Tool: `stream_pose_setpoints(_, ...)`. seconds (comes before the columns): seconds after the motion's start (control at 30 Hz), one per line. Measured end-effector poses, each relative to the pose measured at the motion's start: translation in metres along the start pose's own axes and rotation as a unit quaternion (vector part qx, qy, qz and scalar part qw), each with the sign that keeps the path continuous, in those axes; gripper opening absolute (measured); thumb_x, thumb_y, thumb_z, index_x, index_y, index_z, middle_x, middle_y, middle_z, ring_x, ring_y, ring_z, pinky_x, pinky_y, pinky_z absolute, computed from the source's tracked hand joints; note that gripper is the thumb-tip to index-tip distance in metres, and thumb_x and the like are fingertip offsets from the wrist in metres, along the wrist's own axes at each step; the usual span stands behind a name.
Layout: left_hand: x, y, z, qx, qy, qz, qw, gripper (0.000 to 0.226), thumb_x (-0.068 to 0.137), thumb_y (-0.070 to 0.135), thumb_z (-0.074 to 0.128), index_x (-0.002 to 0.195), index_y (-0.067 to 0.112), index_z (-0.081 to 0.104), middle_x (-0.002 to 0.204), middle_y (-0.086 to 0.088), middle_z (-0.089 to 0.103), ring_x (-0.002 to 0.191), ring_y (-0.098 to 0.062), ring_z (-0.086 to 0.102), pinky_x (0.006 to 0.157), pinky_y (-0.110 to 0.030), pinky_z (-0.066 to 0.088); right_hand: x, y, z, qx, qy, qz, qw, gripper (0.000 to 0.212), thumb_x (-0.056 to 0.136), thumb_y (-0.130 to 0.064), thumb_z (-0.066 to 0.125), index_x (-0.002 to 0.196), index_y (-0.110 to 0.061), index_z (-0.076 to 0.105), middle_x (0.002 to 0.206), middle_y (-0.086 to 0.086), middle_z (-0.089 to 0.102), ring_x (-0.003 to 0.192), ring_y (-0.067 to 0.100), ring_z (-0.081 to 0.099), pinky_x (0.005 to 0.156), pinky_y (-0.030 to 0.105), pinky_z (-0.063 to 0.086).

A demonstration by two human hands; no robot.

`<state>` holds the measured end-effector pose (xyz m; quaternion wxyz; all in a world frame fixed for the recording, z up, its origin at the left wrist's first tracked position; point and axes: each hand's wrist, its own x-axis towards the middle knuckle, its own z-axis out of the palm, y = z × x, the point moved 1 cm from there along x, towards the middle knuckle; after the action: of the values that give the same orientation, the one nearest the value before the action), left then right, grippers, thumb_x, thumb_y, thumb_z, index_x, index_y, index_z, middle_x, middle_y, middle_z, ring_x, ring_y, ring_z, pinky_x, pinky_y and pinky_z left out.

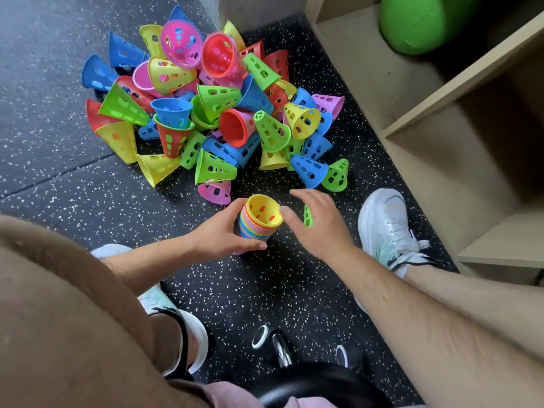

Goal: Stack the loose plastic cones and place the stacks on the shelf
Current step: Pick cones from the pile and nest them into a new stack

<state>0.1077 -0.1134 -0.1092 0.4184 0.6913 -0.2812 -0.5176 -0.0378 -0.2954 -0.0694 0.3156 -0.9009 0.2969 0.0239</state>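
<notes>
Facing a heap of loose cones (206,107) on the speckled floor (88,207). Curling the left hand (223,231) round the stack of nested cones (259,223), just below the heap. Spreading the right hand (319,228) beside its rim, over a green cone (308,216); not showing whether gripping it. Flanking the wooden shelf (441,94) at right.

The left hand (223,228) curls round the stack of cones (262,219), forearm reaching in from lower left. The right hand (319,223), blurred, hovers just beside it, its grip unclear, forearm stretched from lower right.
</notes>
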Motion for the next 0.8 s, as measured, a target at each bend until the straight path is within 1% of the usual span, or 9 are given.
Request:
stream_pose_setpoints(0.07,-0.001,0.001,-0.001,-0.006,0.001,-0.003,1.000,0.081,0.074,0.022,0.093,0.139,0.024,0.045,0.111,-0.003,0.072,0.095,-0.030,0.071,0.079,-0.049,0.061,-0.003,0.020,-0.006,-0.071,0.036,0.064,0.995,0.061,0.092,-0.061,0.053,0.141,-0.024,0.049,0.140,-0.006,0.050,0.132,0.014,0.038,0.111,0.040,0.038)
stream_pose_setpoints(0.1,-0.001,0.002,0.000,-0.009,0.000,-0.002,1.000,0.080,0.075,0.020,0.093,0.139,0.024,0.044,0.112,-0.004,0.072,0.098,-0.033,0.071,0.083,-0.052,0.060,-0.005,0.030,-0.007,-0.094,0.023,0.102,0.990,0.067,0.090,-0.062,0.054,0.144,-0.023,0.045,0.142,-0.003,0.048,0.133,0.018,0.037,0.112,0.042,0.037)
stream_pose_setpoints(0.2,-0.001,0.003,0.000,-0.006,-0.002,-0.001,1.000,0.081,0.074,0.021,0.093,0.139,0.024,0.044,0.113,-0.002,0.071,0.101,-0.033,0.070,0.086,-0.054,0.058,-0.012,0.048,-0.005,-0.101,-0.052,0.174,0.978,0.085,0.083,-0.071,0.059,0.149,-0.025,0.034,0.145,0.002,0.045,0.134,0.023,0.039,0.110,0.044,0.039)
stream_pose_setpoints(0.27,0.000,0.003,0.000,-0.009,-0.002,-0.003,1.000,0.080,0.075,0.020,0.093,0.138,0.024,0.044,0.113,-0.003,0.072,0.101,-0.036,0.069,0.085,-0.055,0.058,-0.014,0.049,-0.001,-0.074,-0.069,0.190,0.977,0.087,0.078,-0.075,0.061,0.146,-0.027,0.035,0.137,0.002,0.052,0.126,0.022,0.047,0.103,0.044,0.046)
stream_pose_setpoints(0.4,0.000,0.001,-0.001,-0.003,0.004,-0.004,1.000,0.084,0.073,0.026,0.094,0.140,0.023,0.044,0.115,0.000,0.071,0.104,-0.020,0.071,0.092,-0.047,0.058,-0.013,0.034,0.008,-0.072,-0.108,0.202,0.971,0.083,0.074,-0.075,0.067,0.136,-0.028,0.039,0.115,-0.001,0.059,0.099,0.020,0.059,0.081,0.040,0.053)
stream_pose_setpoints(0.47,0.001,-0.001,-0.001,-0.006,0.005,-0.002,1.000,0.085,0.072,0.027,0.094,0.141,0.023,0.044,0.117,0.002,0.071,0.107,-0.015,0.070,0.095,-0.044,0.057,-0.013,0.029,0.011,-0.050,-0.109,0.208,0.971,0.076,0.073,-0.071,0.072,0.128,-0.029,0.039,0.110,-0.002,0.057,0.092,0.018,0.059,0.075,0.038,0.053)
stream_pose_setpoints(0.57,-0.001,-0.003,-0.002,-0.015,0.004,0.001,1.000,0.084,0.072,0.027,0.095,0.139,0.024,0.045,0.115,0.000,0.072,0.105,-0.019,0.071,0.093,-0.046,0.058,-0.006,0.022,0.007,0.054,-0.063,0.192,0.978,0.071,0.073,-0.056,0.080,0.124,-0.033,0.036,0.115,-0.004,0.048,0.096,0.015,0.060,0.078,0.034,0.054)
stream_pose_setpoints(0.7,-0.003,-0.005,-0.005,-0.038,0.021,0.002,0.999,0.082,0.070,0.027,0.096,0.136,0.025,0.047,0.110,-0.002,0.073,0.098,-0.023,0.072,0.080,-0.043,0.062,0.018,-0.002,-0.010,0.234,0.067,0.145,0.959,0.072,0.072,-0.042,0.086,0.122,-0.027,0.036,0.119,-0.006,0.052,0.104,0.006,0.062,0.080,0.020,0.056)
stream_pose_setpoints(0.8,-0.006,-0.006,-0.011,-0.060,0.047,0.000,0.997,0.084,0.065,0.038,0.096,0.135,0.031,0.049,0.107,0.001,0.074,0.093,-0.023,0.072,0.073,-0.039,0.060,0.037,-0.031,-0.025,0.244,0.122,0.092,0.958,0.058,0.077,-0.050,0.080,0.117,-0.028,0.044,0.115,-0.009,0.060,0.102,0.006,0.063,0.084,0.029,0.056)
